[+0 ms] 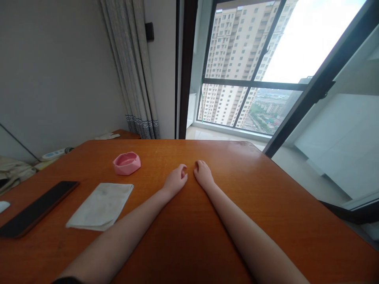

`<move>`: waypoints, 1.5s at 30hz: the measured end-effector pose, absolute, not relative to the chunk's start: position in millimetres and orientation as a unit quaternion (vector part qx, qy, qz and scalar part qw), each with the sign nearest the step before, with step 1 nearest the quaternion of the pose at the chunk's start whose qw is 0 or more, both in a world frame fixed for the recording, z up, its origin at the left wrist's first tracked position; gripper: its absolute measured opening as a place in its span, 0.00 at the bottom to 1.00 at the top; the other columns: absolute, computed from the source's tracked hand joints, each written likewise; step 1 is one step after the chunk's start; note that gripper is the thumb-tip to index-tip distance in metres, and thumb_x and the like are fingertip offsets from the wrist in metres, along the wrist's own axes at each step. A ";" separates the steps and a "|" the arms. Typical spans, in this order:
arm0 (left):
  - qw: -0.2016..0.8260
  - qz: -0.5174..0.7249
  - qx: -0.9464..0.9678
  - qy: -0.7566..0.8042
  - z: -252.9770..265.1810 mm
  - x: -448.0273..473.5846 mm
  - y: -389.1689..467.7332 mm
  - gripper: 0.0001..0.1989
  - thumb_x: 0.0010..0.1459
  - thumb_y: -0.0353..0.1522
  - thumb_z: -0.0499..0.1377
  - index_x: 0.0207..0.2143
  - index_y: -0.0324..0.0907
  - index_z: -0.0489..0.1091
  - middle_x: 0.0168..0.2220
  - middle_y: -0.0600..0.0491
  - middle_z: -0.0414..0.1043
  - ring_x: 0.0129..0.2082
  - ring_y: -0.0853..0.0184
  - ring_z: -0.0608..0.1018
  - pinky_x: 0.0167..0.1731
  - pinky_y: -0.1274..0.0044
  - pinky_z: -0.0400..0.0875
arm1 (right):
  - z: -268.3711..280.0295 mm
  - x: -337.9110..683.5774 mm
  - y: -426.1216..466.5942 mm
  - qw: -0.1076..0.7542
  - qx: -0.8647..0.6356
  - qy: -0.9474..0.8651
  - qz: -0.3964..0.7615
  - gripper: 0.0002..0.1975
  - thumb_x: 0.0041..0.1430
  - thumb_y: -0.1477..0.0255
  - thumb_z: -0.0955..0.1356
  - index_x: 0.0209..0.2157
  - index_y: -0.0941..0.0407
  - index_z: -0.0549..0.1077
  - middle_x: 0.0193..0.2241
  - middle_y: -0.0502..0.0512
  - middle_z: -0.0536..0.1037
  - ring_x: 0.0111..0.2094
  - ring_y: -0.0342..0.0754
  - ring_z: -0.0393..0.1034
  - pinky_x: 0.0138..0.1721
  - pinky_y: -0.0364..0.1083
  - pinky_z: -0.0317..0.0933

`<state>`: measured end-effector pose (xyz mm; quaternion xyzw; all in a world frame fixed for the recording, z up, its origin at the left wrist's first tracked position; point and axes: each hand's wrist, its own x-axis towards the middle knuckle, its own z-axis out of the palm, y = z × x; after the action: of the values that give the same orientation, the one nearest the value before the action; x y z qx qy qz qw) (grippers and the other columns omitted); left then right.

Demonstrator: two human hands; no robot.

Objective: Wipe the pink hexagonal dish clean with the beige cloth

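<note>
My left hand (pixel 175 182) rests on its side on the wooden table (pixel 177 244), its fingers loosely curled. A small gap shows between thumb and forefinger, with nothing in it. Just to its right lies my right hand (pixel 203 174), also loosely bent and holding nothing visible; its inner fingers are partly hidden. The two hands face each other, a narrow strip of tabletop between them. Left of my left hand stands a pink faceted ashtray (pixel 126 169). A folded whitish cloth (pixel 102 206) lies flat beside my left forearm.
A long black flat panel (pixel 38 211) lies at the table's left, with part of a white object (pixel 3 206) beyond it. A power strip (pixel 53 154) sits past the left edge. Behind are a grey curtain (pixel 133 79) and a large window (pixel 237 83).
</note>
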<state>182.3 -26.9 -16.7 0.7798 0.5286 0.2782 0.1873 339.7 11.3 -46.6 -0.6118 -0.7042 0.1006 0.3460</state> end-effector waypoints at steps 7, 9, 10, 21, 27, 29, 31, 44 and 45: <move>0.121 0.235 0.843 0.468 -27.2 193.1 -14.2 0.14 0.52 0.25 0.50 0.41 0.40 0.69 0.41 0.46 0.74 0.42 0.61 0.75 0.42 0.72 0.68 | -32.8 331.9 -8.3 0.332 -0.448 -0.804 0.205 0.25 0.50 0.80 0.62 0.52 0.55 0.66 0.45 0.55 0.75 0.46 0.48 0.69 0.49 0.46 0.61; 0.142 0.234 0.852 0.447 -27.2 188.6 -16.9 0.15 0.50 0.24 0.51 0.39 0.39 0.70 0.40 0.47 0.75 0.41 0.61 0.75 0.42 0.72 0.68 | -30.4 327.8 -11.6 0.319 -0.440 -0.812 0.214 0.19 0.52 0.79 0.62 0.46 0.56 0.71 0.43 0.55 0.77 0.45 0.49 0.70 0.48 0.46 0.61; 0.150 0.236 0.851 0.443 -27.2 187.0 -17.5 0.14 0.50 0.24 0.51 0.38 0.39 0.71 0.40 0.47 0.75 0.41 0.61 0.76 0.42 0.73 0.69 | -29.7 326.3 -12.2 0.317 -0.440 -0.811 0.218 0.18 0.52 0.79 0.62 0.45 0.56 0.72 0.42 0.55 0.77 0.44 0.48 0.70 0.47 0.46 0.62; 0.152 0.238 0.850 0.443 -24.8 185.5 -17.8 0.14 0.50 0.25 0.51 0.38 0.40 0.71 0.40 0.47 0.75 0.41 0.61 0.76 0.42 0.72 0.69 | -29.9 325.6 -11.8 0.317 -0.453 -0.805 0.214 0.17 0.53 0.80 0.61 0.44 0.55 0.72 0.41 0.54 0.77 0.43 0.48 0.71 0.47 0.46 0.62; 0.150 0.238 0.853 0.440 -28.7 186.9 -17.3 0.14 0.50 0.25 0.51 0.38 0.40 0.71 0.39 0.48 0.75 0.41 0.61 0.76 0.42 0.73 0.69 | -30.0 325.2 -12.1 0.316 -0.457 -0.802 0.218 0.17 0.53 0.80 0.62 0.44 0.54 0.71 0.40 0.53 0.78 0.43 0.47 0.71 0.46 0.46 0.62; 0.147 0.236 0.857 0.434 -28.8 187.7 -17.1 0.14 0.50 0.25 0.51 0.38 0.40 0.71 0.39 0.48 0.75 0.40 0.62 0.75 0.41 0.73 0.69 | -30.9 326.4 -11.4 0.319 -0.457 -0.800 0.221 0.17 0.52 0.80 0.62 0.44 0.54 0.71 0.40 0.54 0.78 0.43 0.48 0.71 0.46 0.46 0.62; 0.132 0.234 0.863 0.428 -24.0 185.6 -17.2 0.13 0.52 0.26 0.50 0.38 0.40 0.70 0.39 0.48 0.74 0.40 0.62 0.75 0.42 0.73 0.69 | -33.2 328.6 -9.8 0.329 -0.458 -0.795 0.225 0.18 0.51 0.81 0.61 0.44 0.55 0.71 0.41 0.54 0.77 0.43 0.48 0.71 0.47 0.46 0.62; -0.141 0.194 0.630 0.739 10.3 36.9 -20.3 0.26 0.57 0.37 0.48 0.57 0.36 0.56 0.59 0.33 0.54 0.60 0.44 0.55 0.52 0.42 0.43 | -38.6 331.2 -4.6 0.344 -0.476 -0.777 0.227 0.20 0.49 0.83 0.60 0.42 0.55 0.72 0.42 0.52 0.78 0.46 0.47 0.70 0.52 0.47 0.60; -0.113 0.165 0.628 0.752 6.6 28.3 -18.8 0.27 0.56 0.38 0.49 0.56 0.36 0.57 0.57 0.32 0.57 0.60 0.43 0.55 0.51 0.41 0.44 | -37.5 330.9 -5.4 0.338 -0.477 -0.781 0.221 0.20 0.50 0.83 0.60 0.42 0.55 0.72 0.43 0.52 0.77 0.46 0.47 0.70 0.51 0.47 0.60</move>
<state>28.3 -18.8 6.6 0.6276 0.7523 0.1654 -0.1129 330.9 -5.4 -37.5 -0.4774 -0.7805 0.2209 0.3378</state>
